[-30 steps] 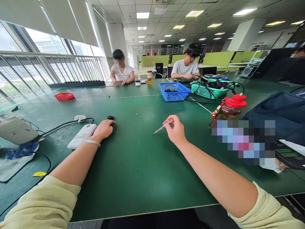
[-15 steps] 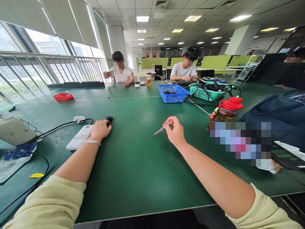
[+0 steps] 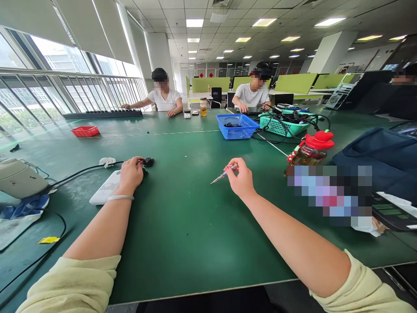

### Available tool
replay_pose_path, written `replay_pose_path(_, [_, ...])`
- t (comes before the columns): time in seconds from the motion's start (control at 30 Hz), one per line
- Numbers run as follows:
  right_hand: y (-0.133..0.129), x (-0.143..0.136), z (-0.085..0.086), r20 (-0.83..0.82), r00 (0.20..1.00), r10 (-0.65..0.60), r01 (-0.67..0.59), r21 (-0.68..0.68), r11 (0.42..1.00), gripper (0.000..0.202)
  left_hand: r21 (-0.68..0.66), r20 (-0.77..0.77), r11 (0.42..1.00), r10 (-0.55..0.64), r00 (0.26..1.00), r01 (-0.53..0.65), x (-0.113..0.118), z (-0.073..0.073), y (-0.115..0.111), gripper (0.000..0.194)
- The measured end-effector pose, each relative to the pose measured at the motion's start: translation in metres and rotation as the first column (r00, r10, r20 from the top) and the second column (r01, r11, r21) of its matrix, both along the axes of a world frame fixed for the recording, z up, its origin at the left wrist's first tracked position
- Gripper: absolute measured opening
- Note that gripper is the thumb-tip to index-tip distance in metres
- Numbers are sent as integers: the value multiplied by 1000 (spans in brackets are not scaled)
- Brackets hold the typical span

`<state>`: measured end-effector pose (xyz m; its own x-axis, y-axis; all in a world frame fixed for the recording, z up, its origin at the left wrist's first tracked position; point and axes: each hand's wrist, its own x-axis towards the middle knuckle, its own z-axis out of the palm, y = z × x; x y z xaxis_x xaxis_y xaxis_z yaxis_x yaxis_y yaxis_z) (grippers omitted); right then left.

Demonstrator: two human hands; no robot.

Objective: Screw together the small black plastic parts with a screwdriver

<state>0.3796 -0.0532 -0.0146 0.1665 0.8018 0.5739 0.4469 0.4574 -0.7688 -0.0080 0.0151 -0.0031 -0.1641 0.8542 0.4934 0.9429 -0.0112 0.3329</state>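
Note:
My right hand (image 3: 241,177) is closed round the handle of a slim screwdriver (image 3: 219,178). Its thin metal shaft points left and slightly down, above the table. On the left side, my left hand (image 3: 131,174) has its fingers bent at a black plug (image 3: 149,162), thumb and fingertips against it. A second small black piece shows under the fingers; what it is cannot be made out. Beneath the wrist lies a white box-shaped device (image 3: 106,189), partly covered by the hand. A black cable (image 3: 83,172) runs from the left to the hand.
A blue basket (image 3: 237,132) and a green basket (image 3: 283,128) full of cables stand beyond my hands. At right are a red-lidded bottle (image 3: 311,150) and a dark blue bag (image 3: 374,161). A red tray (image 3: 85,131) lies far left. Two people sit across the green table (image 3: 182,243).
My left hand has shifted slightly left and away from me, its fingers drawing together at the black plug. My right hand with the screwdriver is nearly still. The person at far left has lowered an arm.

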Motion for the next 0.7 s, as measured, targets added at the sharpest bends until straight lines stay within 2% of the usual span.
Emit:
replay_pose_path(0.13, [0, 1, -1, -6, 1000, -3, 3, -5, 1000, 11, 134, 233, 988, 46, 971, -79, -2, 3, -1, 24])
replay_pose_path(0.37, [-3, -2, 1, 3, 1000, 7, -7, 5, 1000, 10, 132, 552, 983, 36, 833, -129, -8, 1, -1, 22])
replay_pose_path(0.47, [-3, -1, 2, 4, 1000, 6, -6, 3, 1000, 10, 119, 577, 980, 61, 815, -157, -10, 2, -2, 23])
replay_pose_path(0.6, [-2, -1, 1, 9, 1000, 13, -13, 5, 1000, 11, 49, 511, 989, 95, 854, -140, -12, 2, -4, 32])
replay_pose_path(0.7, [-1, -1, 0, 11, 1000, 11, -11, 6, 1000, 11, 43, 476, 994, 66, 877, -98, -15, 0, -3, 42])
